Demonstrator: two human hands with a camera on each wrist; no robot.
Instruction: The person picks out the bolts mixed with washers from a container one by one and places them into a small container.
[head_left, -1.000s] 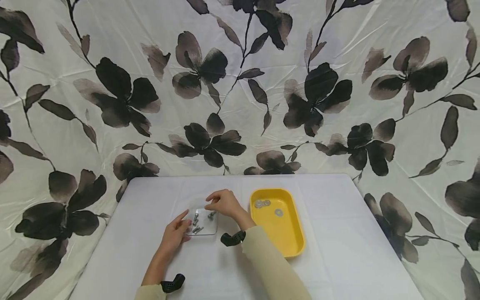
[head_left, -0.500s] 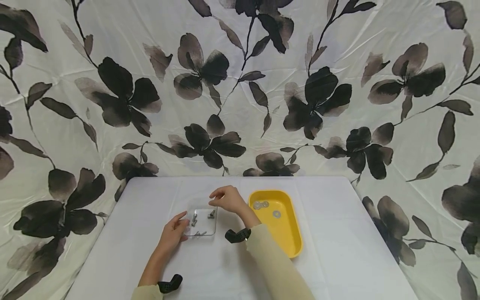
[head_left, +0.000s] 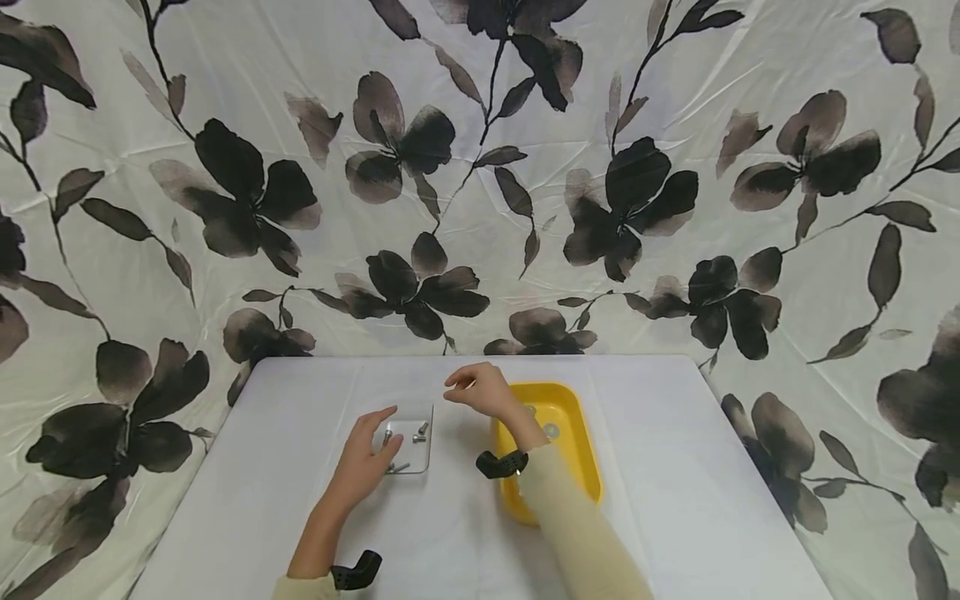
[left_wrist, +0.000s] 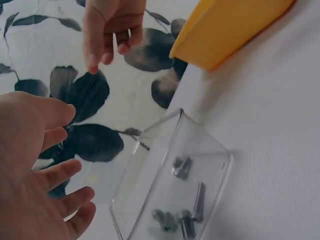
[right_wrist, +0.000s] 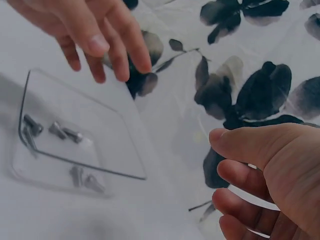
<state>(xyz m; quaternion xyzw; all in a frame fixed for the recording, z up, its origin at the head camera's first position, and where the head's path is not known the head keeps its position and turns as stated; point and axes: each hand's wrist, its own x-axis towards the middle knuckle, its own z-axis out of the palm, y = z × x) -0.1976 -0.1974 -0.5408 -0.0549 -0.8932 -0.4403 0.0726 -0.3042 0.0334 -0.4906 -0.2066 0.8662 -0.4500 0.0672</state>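
A clear plastic box (head_left: 411, 417) with several metal bolts (head_left: 420, 434) inside sits on the white table, left of the middle. My left hand (head_left: 358, 461) is over its left side, fingers spread and holding nothing; in the left wrist view the hand (left_wrist: 37, 170) is apart from the box wall. To the right of the box my right hand (head_left: 483, 392) hovers near the yellow tray's upper left corner. Its fingers (right_wrist: 245, 179) are loosely bent, with nothing seen between them in the right wrist view. The bolts (left_wrist: 199, 202) lie loosely on the box floor.
The yellow tray (head_left: 592, 467) stands right of the box, partly covered by the right forearm. Flat grey washers (head_left: 551, 431) lie in it. A floral cloth (head_left: 480, 183) hangs behind the table's far edge.
My right hand has moved right, away from the box toward the tray. My left hand has left the box's side and shifted right over it with fingers spread.
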